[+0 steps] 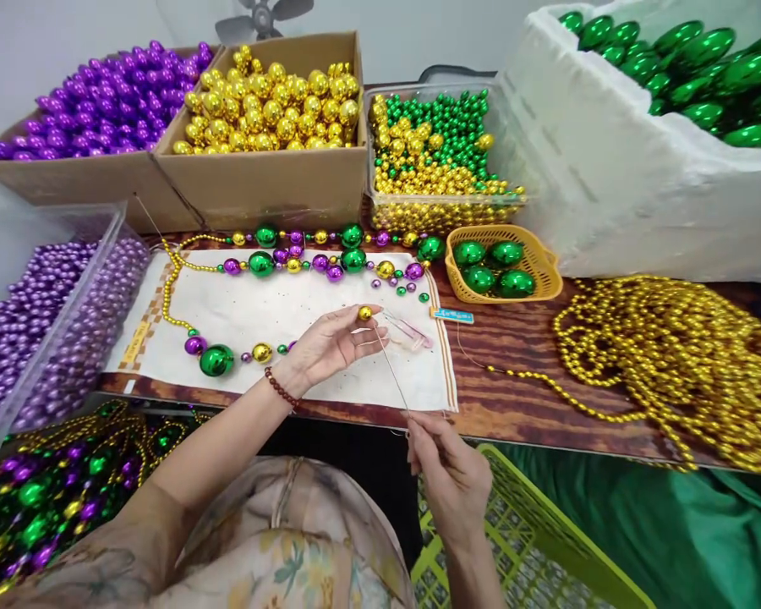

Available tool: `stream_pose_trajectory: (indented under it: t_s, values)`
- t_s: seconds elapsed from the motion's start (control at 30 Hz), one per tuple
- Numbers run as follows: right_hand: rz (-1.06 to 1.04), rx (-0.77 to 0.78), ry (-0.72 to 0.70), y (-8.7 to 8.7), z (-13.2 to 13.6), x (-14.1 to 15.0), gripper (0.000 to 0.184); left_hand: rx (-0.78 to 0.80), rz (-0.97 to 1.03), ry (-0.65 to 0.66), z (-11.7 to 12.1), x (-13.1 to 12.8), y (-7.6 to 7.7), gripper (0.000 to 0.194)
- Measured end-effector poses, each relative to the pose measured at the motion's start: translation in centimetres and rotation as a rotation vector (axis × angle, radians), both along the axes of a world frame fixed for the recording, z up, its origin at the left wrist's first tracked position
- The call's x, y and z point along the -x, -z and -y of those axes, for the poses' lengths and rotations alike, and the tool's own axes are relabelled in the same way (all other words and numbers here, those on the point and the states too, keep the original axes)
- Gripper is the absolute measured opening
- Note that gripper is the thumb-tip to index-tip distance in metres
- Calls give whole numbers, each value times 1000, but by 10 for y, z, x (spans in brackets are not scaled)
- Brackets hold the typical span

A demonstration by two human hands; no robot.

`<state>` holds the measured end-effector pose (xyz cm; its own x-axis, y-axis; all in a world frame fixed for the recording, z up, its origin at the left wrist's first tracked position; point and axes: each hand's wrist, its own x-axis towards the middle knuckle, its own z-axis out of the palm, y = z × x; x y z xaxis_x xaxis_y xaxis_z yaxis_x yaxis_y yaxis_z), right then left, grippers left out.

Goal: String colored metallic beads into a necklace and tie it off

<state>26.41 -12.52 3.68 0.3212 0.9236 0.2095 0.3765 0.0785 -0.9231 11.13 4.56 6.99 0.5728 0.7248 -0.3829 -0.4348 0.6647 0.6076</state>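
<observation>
My left hand (330, 345) pinches a shiny gold bead (365, 313) between thumb and forefinger, above a white cloth (241, 313). My right hand (453, 478) grips the lower end of a long thin needle (391, 367), whose upper end reaches the gold bead; I cannot tell whether it passes through. Behind my hands lies a strung garland of green, purple and gold balls (261, 264). Its near strand, with a big green ball (216, 360), runs to behind my left wrist. A small clear plastic packet (409, 331) rests beside my left fingertips.
Boxes of purple beads (120, 97) and gold balls (279, 101) stand behind. A clear bin (444, 203), a yellow basket (539, 292) of green balls and a foam box (583, 194) line the right. Gold bead strands (659, 364) are heaped there. A green crate (545, 541) sits below.
</observation>
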Motion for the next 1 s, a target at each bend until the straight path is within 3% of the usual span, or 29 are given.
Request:
stream_pose_trajectory:
  t_s: [0.37,0.67,0.9,1.0]
  values:
    - [34,63,72,4,14,1,17,-16,75,14,12,7,-4,16]
    - [-70,158,132,16,23,5,23,1,153,24,23,2,16,16]
    - [-143,141,137,21,1,23,26,29,103,47,52,-14,30,41]
    - [-187,158,48,21,-10,29,28,5,53,7,56,-16,29,43]
